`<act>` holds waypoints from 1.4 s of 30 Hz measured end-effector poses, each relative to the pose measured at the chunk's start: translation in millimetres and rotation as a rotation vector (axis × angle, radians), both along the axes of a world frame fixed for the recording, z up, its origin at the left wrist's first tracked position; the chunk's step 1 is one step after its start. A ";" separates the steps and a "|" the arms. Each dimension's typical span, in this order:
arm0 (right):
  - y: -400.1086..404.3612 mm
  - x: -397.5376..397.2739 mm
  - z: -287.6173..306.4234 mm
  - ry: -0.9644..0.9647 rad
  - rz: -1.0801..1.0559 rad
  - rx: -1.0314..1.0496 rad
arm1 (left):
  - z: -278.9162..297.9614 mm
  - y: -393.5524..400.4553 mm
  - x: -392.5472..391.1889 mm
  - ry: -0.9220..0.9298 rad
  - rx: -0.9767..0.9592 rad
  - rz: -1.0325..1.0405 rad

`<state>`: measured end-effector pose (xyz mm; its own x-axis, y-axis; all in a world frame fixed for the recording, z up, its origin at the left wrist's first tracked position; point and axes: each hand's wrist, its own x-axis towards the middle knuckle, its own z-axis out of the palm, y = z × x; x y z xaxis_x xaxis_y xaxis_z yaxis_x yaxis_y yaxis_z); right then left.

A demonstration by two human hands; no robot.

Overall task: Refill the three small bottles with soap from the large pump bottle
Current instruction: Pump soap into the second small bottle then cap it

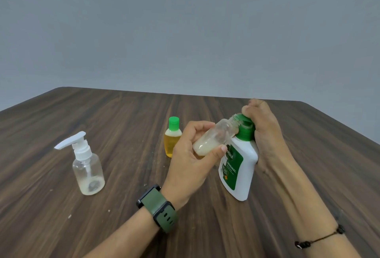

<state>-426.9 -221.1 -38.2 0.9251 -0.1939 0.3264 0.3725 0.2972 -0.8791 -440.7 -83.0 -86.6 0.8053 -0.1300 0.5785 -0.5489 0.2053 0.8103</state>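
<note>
My left hand (190, 154) grips a small clear bottle (216, 136), uncapped and tilted, with pale soap in its lower part. Its open neck sits against the green pump head of the large white soap bottle (239, 167). That large bottle stands on the table, and my right hand (265, 132) wraps over the top of its pump, fingers curled round it. A small bottle with a green cap and yellow liquid (172, 138) stands just behind my left hand. A clear small bottle with a white pump (87, 167) stands to the left, nearly empty.
All of this sits on a dark wooden table (123, 206) with a grey wall behind. The table's far edge runs across the middle of the view. My left wrist wears a green-strapped watch (158, 208); my right wrist has a thin black cord.
</note>
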 end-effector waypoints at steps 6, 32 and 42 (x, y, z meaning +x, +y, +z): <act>0.3 -0.3 -3.8 -0.012 0.064 0.042 | 6.0 -1.7 0.5 -0.016 -0.041 -0.014; -1.5 -1.1 -2.8 -0.031 0.071 -0.026 | 3.6 -0.2 -1.8 -0.009 -0.014 -0.004; -2.8 1.0 -0.3 -0.020 0.045 -0.053 | 0.5 1.3 -1.6 -0.002 0.022 0.012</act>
<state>-426.0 -223.9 -38.5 0.9257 -0.1339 0.3537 0.3774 0.2674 -0.8866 -442.3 -81.7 -86.1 0.8056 -0.1331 0.5773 -0.5530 0.1807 0.8134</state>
